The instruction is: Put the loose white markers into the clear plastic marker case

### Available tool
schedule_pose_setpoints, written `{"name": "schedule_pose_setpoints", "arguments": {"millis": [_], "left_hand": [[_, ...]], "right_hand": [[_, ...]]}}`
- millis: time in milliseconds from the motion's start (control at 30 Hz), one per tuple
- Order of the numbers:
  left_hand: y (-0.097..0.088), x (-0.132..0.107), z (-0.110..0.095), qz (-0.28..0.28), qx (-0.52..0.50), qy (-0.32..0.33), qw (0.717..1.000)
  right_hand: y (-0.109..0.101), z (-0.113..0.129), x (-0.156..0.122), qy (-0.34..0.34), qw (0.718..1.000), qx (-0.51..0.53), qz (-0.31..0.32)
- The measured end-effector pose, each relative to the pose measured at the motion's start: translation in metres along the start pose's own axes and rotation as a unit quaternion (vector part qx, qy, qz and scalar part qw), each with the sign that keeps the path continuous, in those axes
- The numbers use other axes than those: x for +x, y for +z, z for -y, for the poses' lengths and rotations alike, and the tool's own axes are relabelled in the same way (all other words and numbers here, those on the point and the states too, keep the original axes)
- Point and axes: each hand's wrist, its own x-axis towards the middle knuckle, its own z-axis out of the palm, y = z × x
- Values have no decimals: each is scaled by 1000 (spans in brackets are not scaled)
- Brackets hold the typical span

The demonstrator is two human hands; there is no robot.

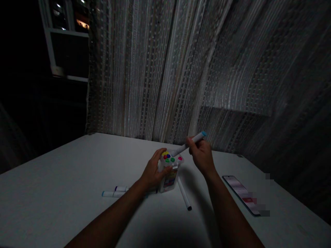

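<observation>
My left hand (154, 169) is wrapped round a clear plastic marker case (168, 183) that stands upright on the table. Several markers sit in the case, their coloured ends showing at the top: yellow, red, blue, green and pink. Between the fingers of my right hand (202, 155) is a white marker (186, 146) with a light-blue end. It slants down to the left, its lower tip at the top of the case; whether it touches the case I cannot tell. A white marker with a black end (184, 194) lies just right of the case.
Left of the case lie a purple-ended marker (121, 188) and a blue-ended marker (110, 194), partly hidden by my left forearm. A phone (240, 193) rests on the white table (64, 165) at the right. Behind the table hangs a curtain (155, 69).
</observation>
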Motion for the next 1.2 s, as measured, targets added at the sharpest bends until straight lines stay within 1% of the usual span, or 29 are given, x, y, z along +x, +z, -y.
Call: {"name": "schedule_pose_setpoints", "arguments": {"millis": [67,133,167,233,433,500,633,700,800,900,1067,1133,1200], "left_hand": [[5,-5,3,25,-21,-38,999],[7,-8,6,36,-47,-60,996],[8,-8,7,37,-57,-68,995],[9,-8,9,36,-68,-83,994],[9,-6,9,39,-86,-111,989],[9,-6,8,39,-84,-113,989],[9,-7,7,40,-92,-111,989],[9,-6,7,40,-90,-111,989],[9,-6,7,36,-80,-109,990],[9,-5,7,35,-75,-108,991],[9,-6,11,44,-87,-112,989],[9,-7,13,47,-94,-113,988],[9,-6,14,53,-108,-116,986]], "right_hand": [[10,-5,1,10,995,-72,67],[20,-9,0,15,983,-129,132],[25,-11,-1,11,976,-151,155],[31,-13,-4,0,967,-187,173],[33,-11,-8,-30,959,-238,153],[34,-12,-7,-40,956,-253,145],[35,-17,-7,-43,942,-294,155],[36,-21,-9,-49,941,-300,149],[35,-26,-12,-60,949,-273,145],[34,-31,-13,-69,963,-230,125],[33,-33,-16,-46,979,-167,109],[33,-35,-19,-42,988,-124,85],[33,-40,-23,-33,997,-67,35]]}}
